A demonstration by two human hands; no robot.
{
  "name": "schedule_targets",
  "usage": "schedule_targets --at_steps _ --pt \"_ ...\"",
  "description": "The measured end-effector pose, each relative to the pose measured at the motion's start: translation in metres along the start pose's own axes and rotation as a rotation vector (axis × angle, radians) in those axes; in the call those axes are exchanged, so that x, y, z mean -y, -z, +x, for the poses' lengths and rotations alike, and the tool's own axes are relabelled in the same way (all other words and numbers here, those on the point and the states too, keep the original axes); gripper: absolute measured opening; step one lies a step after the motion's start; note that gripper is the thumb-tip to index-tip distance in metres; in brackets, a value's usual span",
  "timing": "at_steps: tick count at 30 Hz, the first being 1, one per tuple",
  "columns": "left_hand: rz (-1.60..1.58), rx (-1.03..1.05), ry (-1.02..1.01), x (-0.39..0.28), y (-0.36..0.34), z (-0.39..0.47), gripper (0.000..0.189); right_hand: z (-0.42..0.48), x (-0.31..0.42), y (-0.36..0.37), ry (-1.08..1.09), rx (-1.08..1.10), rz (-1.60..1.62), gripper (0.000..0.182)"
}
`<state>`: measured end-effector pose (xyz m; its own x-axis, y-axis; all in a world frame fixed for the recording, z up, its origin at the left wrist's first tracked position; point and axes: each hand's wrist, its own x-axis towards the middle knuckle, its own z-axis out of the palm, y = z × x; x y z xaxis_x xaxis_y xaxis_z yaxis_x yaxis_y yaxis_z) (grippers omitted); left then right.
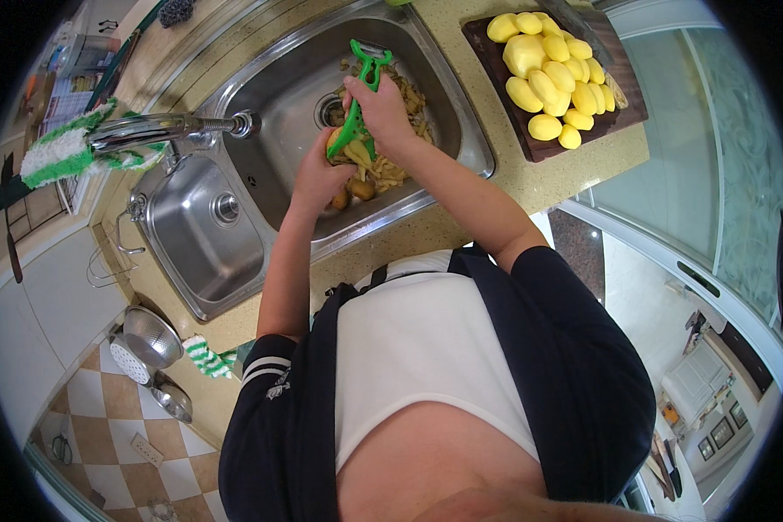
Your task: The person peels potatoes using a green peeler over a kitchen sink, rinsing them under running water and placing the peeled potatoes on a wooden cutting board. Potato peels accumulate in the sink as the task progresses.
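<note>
Over the large steel sink basin (274,124), my right hand (385,114) grips a green vegetable peeler (368,65). Its blade end points away from me, and the long handle runs back toward my other hand. My left hand (320,173) closes around a potato (332,138), mostly hidden by the fingers and the green handle. Beneath both hands, potato peelings (391,173) are heaped in the basin. Two unpeeled brown potatoes (363,189) lie at the basin's near side, close to my left hand. A drain (328,109) shows partly behind the hands.
Right of the sink, a dark wooden cutting board (535,147) bears several peeled potatoes (559,77) and a knife (577,26). The chrome faucet (163,130), draped with a green-and-white cloth (65,153), reaches over the left side. A smaller basin (192,228) and metal colander (151,336) are nearer left.
</note>
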<state>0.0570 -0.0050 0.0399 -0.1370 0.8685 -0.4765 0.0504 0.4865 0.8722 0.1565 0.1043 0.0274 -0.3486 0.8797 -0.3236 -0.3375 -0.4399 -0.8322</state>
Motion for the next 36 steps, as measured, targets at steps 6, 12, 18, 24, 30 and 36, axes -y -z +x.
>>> schedule_targets --at_steps 6,12,18,24,30,36 --pt "0.322 -0.14 -0.264 0.001 -0.006 -0.005 0.042 0.028 -0.004 0.018 -0.006 -0.283 0.01 0.011" --pt "0.246 -0.175 -0.29 -0.001 -0.016 -0.01 0.042 0.037 -0.01 0.037 0.025 -0.244 -0.028 0.012" --pt "0.321 -0.256 -0.237 -0.006 -0.013 -0.009 0.04 0.006 0.009 0.012 -0.046 -0.107 0.122 0.016" --pt "0.475 -0.391 -0.275 0.0 -0.018 -0.003 0.036 0.0 -0.005 -0.003 0.041 -0.071 0.005 0.016" --pt "0.692 -0.48 -0.34 0.004 -0.015 0.0 0.039 0.026 -0.025 0.011 -0.126 -0.145 0.015 0.019" --pt "0.585 -0.478 -0.446 0.007 -0.017 -0.012 0.043 0.063 -0.02 0.044 0.029 -0.396 -0.273 0.02"
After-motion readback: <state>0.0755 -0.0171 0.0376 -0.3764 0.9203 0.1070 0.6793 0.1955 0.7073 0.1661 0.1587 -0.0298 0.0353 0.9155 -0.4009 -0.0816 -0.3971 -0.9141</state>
